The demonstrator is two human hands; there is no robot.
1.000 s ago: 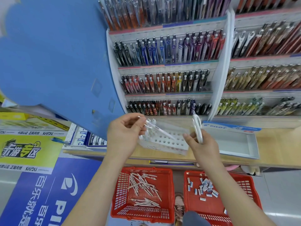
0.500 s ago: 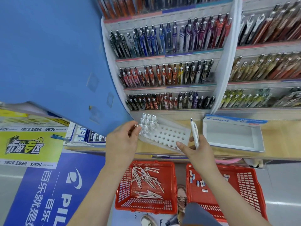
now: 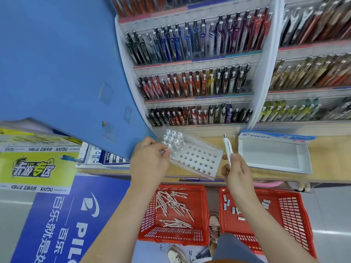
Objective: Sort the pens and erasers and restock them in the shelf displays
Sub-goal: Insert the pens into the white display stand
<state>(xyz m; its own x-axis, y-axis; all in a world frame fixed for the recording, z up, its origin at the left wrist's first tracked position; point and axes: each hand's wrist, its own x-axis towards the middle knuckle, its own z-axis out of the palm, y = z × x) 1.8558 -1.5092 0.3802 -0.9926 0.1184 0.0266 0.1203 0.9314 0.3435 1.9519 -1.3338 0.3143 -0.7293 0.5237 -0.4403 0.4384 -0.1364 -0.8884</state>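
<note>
Restocking pens: left fingers (image 3: 164, 152) pinch a pen into the perforated holder (image 3: 195, 158); right fingers (image 3: 232, 158) grip the next white pen (image 3: 227, 149), which needs an empty hole.

Left hand (image 3: 150, 160): fingertips curl at the pen holder (image 3: 195, 158) corner; what they pinch is too small to tell. Right hand (image 3: 237, 173) covers the lower barrel of the white pen (image 3: 227, 147). Right forearm hides part of the eraser basket (image 3: 284, 215). Shelf pens (image 3: 190, 82): labels unreadable. Far-right rows blurred, cut off at frame edge. Shoes (image 3: 175, 255) cut by bottom edge.
</note>
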